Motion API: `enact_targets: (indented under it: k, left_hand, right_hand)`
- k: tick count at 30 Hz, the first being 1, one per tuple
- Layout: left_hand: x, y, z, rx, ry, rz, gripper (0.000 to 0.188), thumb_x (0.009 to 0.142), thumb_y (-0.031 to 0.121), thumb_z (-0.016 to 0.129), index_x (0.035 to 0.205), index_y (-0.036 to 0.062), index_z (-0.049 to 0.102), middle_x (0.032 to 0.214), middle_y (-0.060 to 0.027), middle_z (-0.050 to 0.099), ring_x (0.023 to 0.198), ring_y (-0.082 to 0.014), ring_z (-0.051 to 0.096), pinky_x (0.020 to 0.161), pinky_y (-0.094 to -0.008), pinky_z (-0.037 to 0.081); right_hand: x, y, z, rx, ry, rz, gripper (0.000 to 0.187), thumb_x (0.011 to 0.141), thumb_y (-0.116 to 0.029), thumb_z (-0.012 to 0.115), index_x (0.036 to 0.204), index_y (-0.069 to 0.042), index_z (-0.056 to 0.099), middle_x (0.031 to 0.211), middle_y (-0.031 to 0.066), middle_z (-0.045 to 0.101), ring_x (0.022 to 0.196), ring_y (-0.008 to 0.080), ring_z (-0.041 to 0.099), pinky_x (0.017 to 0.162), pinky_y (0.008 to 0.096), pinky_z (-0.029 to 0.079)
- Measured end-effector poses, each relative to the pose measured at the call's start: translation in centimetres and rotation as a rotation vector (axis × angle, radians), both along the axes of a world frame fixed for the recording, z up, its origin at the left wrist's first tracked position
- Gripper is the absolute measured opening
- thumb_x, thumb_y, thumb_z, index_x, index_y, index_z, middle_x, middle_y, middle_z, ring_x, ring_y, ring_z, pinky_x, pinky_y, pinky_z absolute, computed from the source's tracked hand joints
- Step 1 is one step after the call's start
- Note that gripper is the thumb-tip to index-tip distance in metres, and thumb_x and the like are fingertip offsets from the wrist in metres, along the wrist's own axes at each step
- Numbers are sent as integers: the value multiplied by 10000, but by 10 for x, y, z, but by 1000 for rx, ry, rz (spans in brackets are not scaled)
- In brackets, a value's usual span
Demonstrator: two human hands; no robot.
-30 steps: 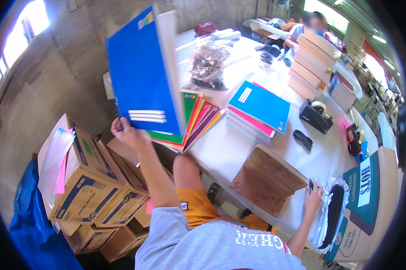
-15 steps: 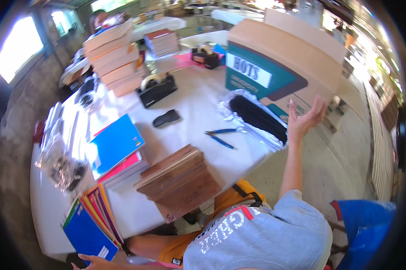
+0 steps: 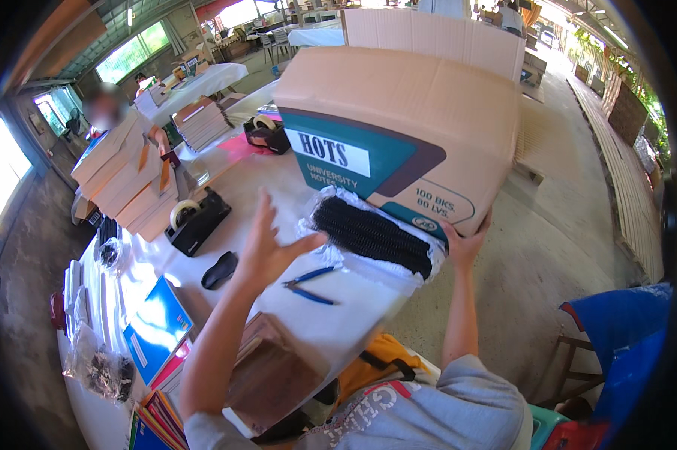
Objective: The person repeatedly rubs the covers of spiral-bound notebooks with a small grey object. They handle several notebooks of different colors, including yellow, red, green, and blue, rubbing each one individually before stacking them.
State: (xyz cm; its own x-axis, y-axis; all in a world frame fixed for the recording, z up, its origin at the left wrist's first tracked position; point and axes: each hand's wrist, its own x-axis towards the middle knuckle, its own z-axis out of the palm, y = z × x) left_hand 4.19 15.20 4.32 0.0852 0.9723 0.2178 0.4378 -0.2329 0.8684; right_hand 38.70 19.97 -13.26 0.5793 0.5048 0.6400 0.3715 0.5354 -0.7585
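A large brown cardboard box [image 3: 398, 90] with a teal and purple printed front stands at the far right of the table. My right hand [image 3: 467, 238] grips its lower right corner, thumb on the front face. My left hand [image 3: 271, 251] is raised over the table, fingers spread and empty, short of the box. Between the hands lies a bundle of black binding coils [image 3: 368, 236] on a white wrapper. Blue-handled cutting pliers [image 3: 312, 291] rest open in front of it. Brown wooden blocks [image 3: 271, 386] sit at the near edge, partly behind my left forearm.
A black tape dispenser [image 3: 200, 221] and a small black object [image 3: 219, 270] lie left of my left hand. Tall notebook stacks [image 3: 132, 176] stand behind, near another person. Blue notebooks [image 3: 155, 330] are at the left; a second tape dispenser [image 3: 267, 135] is farther back.
My left hand has left the notebooks at the lower left and come up over the table. My right hand has closed on the box's corner. The view has shifted.
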Motion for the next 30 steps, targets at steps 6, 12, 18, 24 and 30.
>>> enact_targets:
  k: [6, 12, 18, 24, 30]
  left_hand:
    - [95, 145, -41, -310, -461, -81, 1359, 613, 226, 852, 1280, -95, -288, 1336, -288, 235, 1248, -291, 301, 1046, -350, 265]
    - [132, 174, -72, -94, -384, -49, 1442, 596, 294, 852, 1205, -86, -398, 1373, -370, -44, 1314, -339, 63, 1079, -348, 120]
    - [169, 201, -67, 77, -193, 33, 1490, 543, 497, 835, 1218, -180, -307, 1349, -453, -92, 1306, -475, -170, 1082, -448, -76]
    - [191, 243, -77, 221, -236, 20, 1479, 559, 534, 808, 1221, -177, -307, 1359, -434, 17, 1314, -490, -97, 1064, -460, -120]
    - [215, 298, -77, 262, -117, 50, 1472, 563, 539, 802, 1225, -182, -298, 1376, -386, 135, 1314, -505, -6, 1062, -479, -104]
  right_hand:
    - [3, -4, -32, -61, -17, -47, 1061, 526, -242, 896, 1330, 48, 266, 1302, 188, 371, 1200, 292, 385, 1003, 408, 330]
    - [36, 2, -41, 115, -228, -140, 881, 573, -269, 882, 1218, 55, 377, 1107, 168, 518, 973, 263, 550, 816, 350, 483]
    - [92, 46, -62, 137, -227, -123, 830, 624, -276, 850, 1213, 78, 385, 1121, 172, 512, 1029, 256, 535, 850, 355, 475]
    - [109, 90, -50, 226, -239, -163, 885, 634, -253, 838, 1263, 106, 328, 1161, 195, 501, 1056, 269, 536, 889, 365, 482]
    - [134, 142, -51, 272, -283, -199, 900, 674, -210, 811, 1318, 108, 269, 1228, 209, 458, 1099, 278, 510, 936, 362, 463]
